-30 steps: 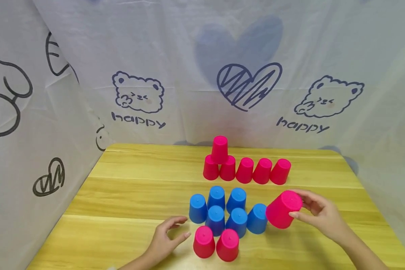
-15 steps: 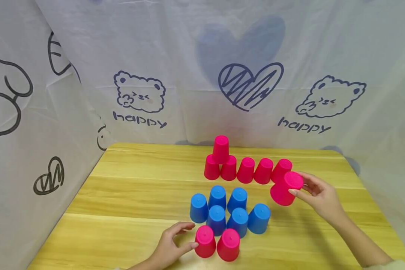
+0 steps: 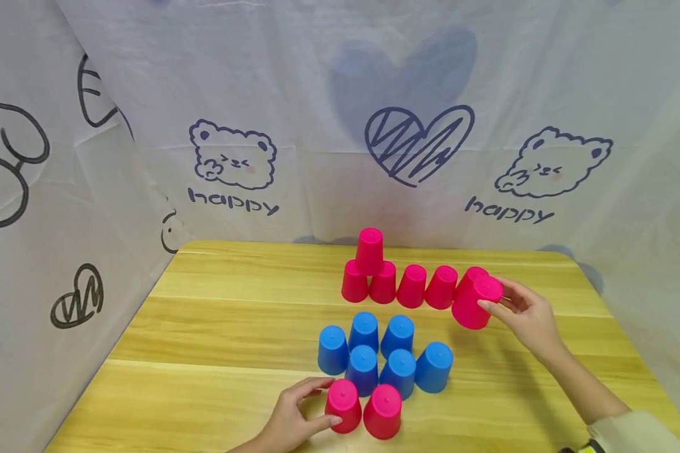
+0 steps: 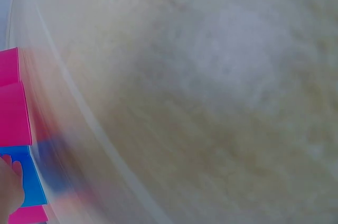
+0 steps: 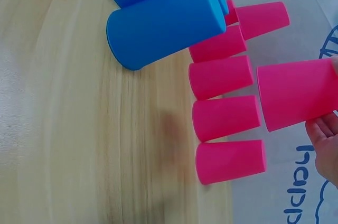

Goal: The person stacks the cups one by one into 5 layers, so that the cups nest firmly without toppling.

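My right hand [image 3: 531, 322] pinches an upside-down pink cup [image 3: 470, 309] between thumb and fingers. The right wrist view shows this held cup [image 5: 296, 94] raised above the back row of pink cups [image 5: 227, 118]. In the head view it partly covers the row's rightmost cup [image 3: 475, 272]. My left hand [image 3: 291, 415] curls round the left one of two pink cups [image 3: 341, 412] at the front, thumb on its near side. Beside it stands the other pink cup [image 3: 382, 415]. Several upside-down blue cups [image 3: 434, 368] stand just behind them.
At the back, one pink cup [image 3: 369, 251] sits across two others in the row. The wooden table [image 3: 215, 314] meets a white printed cloth [image 3: 317, 126] behind. The left wrist view is mostly blurred, with cups [image 4: 13, 113] at its left edge.
My right hand has carried its pink cup away from the blue cups, back to the right end of the pink row. My left hand has moved right onto the front left pink cup.
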`<action>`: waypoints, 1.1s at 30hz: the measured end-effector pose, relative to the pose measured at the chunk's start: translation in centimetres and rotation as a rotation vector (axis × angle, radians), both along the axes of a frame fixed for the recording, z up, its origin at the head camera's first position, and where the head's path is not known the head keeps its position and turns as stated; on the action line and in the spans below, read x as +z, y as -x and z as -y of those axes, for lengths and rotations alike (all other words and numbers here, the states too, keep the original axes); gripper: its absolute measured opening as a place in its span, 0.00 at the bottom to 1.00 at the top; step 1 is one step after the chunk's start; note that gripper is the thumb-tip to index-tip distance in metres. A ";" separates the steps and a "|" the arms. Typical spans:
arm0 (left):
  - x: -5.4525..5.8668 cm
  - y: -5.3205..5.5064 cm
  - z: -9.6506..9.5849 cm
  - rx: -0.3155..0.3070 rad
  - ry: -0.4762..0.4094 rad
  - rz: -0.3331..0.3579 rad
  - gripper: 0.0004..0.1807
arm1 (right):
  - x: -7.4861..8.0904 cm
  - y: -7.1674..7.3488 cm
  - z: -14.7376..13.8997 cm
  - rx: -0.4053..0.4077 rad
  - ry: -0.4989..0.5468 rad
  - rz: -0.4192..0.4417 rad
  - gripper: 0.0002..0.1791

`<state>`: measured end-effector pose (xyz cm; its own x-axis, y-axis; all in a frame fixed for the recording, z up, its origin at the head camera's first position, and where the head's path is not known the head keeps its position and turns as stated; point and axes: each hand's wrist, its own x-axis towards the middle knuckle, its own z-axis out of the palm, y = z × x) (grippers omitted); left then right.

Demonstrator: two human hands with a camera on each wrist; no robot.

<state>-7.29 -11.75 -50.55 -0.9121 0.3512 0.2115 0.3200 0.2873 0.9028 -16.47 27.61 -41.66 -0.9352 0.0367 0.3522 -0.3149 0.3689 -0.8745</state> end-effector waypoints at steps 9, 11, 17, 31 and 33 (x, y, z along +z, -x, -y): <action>-0.1 0.1 -0.5 -0.034 -0.009 0.076 0.30 | -11.2 7.8 -6.4 -0.044 -0.006 -0.031 0.29; -0.1 0.1 -0.5 -0.053 -0.002 0.086 0.29 | -12.2 8.7 -6.9 -0.072 -0.035 -0.020 0.30; -0.1 0.0 -0.7 -0.077 -0.004 0.054 0.28 | -8.7 7.9 -4.8 -0.017 0.086 0.001 0.30; 0.5 -0.2 -0.3 -0.048 0.023 0.150 0.27 | -1.0 5.1 -0.1 -0.158 -0.004 0.068 0.31; 0.7 -0.2 -0.1 -0.037 0.023 0.148 0.27 | 0.3 4.7 0.7 -0.183 -0.050 0.095 0.31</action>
<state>-7.11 -11.61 -49.85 -0.9192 0.3882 0.0669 0.1944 0.2992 0.9342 -21.20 26.96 -41.34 -0.9437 0.1938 0.2682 -0.1554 0.4559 -0.8764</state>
